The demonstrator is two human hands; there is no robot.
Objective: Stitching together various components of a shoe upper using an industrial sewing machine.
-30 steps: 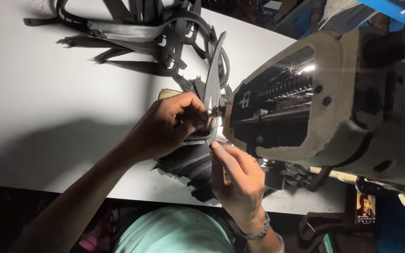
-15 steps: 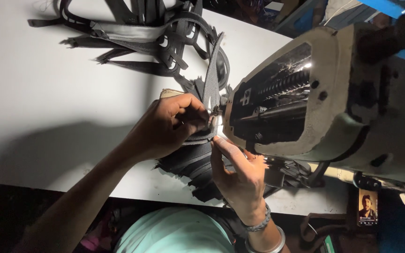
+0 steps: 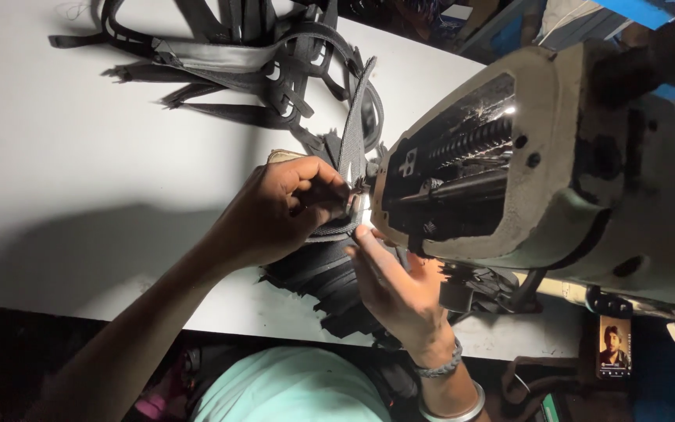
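A grey webbing strap (image 3: 351, 129) runs under the needle area of a cream sewing machine (image 3: 556, 164). My left hand (image 3: 279, 211) pinches the strap and a black piece right beside the machine head. My right hand (image 3: 396, 285) rests below it, fingertips pressed on the strap's edge near the lit needle spot. A stack of black strap pieces (image 3: 318, 281) lies under both hands at the table's front edge.
A tangle of black and grey straps (image 3: 236, 55) lies at the back of the white table (image 3: 64, 156). A phone (image 3: 614, 346) with a lit screen sits at lower right. My teal shirt (image 3: 291, 391) shows at the bottom.
My right hand's fingers have shifted slightly toward the needle. The left hand keeps its pinch in the same place.
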